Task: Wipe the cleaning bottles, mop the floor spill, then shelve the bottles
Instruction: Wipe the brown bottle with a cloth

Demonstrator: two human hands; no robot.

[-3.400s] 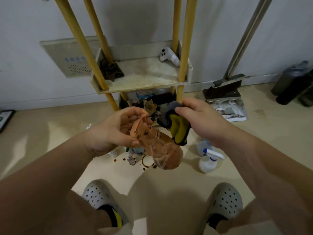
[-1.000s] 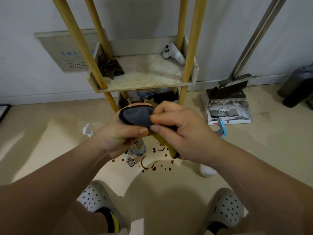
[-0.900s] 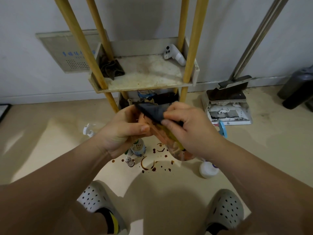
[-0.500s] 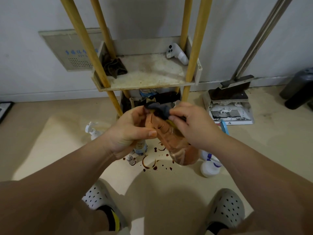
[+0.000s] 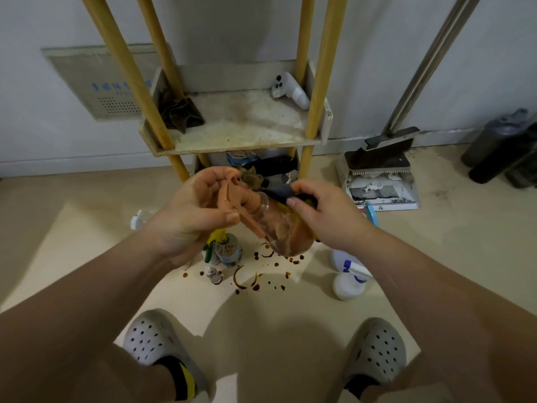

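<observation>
the left hand (image 5: 197, 216) grips the orange trigger head of the spray bottle (image 5: 280, 228), held tilted in the air, base down. the right hand (image 5: 325, 219) pinches a dark blue and yellow cloth (image 5: 283, 194) against the bottle's shoulder. below, a brown spill (image 5: 247, 279) of rings and drops marks the floor (image 5: 436, 228), with small bottles (image 5: 228, 251) at its left edge and a white spray bottle (image 5: 347, 287) to its right. on the shelf (image 5: 247, 123) behind, a dark rag (image 5: 181, 112) fills the back left corner.

A grey dustpan (image 5: 380, 190) lies by the wall, with a dark brush (image 5: 386, 145) resting at its back edge. To the right of the dustpan stand dark canisters (image 5: 499, 152). Up and left of it lies a white controller (image 5: 290, 90); farther left is a grey wall panel (image 5: 87, 80).
</observation>
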